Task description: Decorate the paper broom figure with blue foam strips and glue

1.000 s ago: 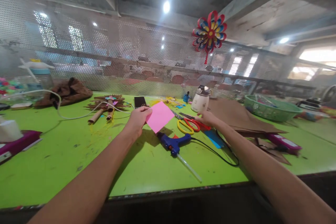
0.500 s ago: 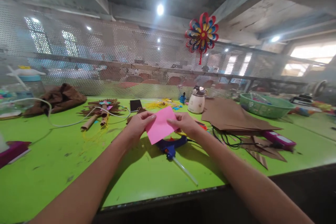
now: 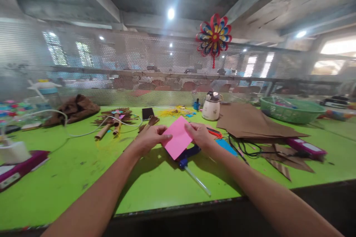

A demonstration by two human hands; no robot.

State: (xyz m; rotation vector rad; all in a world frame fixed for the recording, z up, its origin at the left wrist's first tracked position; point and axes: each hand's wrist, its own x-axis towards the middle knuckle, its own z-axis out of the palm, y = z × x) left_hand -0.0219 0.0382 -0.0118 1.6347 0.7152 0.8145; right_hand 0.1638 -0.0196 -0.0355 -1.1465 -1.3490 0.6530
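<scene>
A square pink paper (image 3: 178, 137) is held tilted above the green table (image 3: 69, 170). My left hand (image 3: 150, 139) pinches its left corner and my right hand (image 3: 199, 135) pinches its right edge, both closed on it. Under the paper lies a blue glue gun (image 3: 187, 155) with a clear glue stick pointing toward me. Red-handled scissors (image 3: 214, 132) show just behind my right hand, partly hidden. A blue paper piece (image 3: 226, 146) lies to the right of my right wrist.
Brown cardboard sheets (image 3: 250, 122) and a black cable (image 3: 241, 147) lie at right, a green basket (image 3: 292, 109) beyond. A white jar (image 3: 211, 106), black phone (image 3: 147, 113), paper rolls (image 3: 107, 129) and brown cloth (image 3: 73, 107) stand farther back. A purple box (image 3: 22, 164) sits left.
My right hand left the scissors and came over to grip the pink paper's right edge. Both hands now hold the paper slightly lower, over the glue gun.
</scene>
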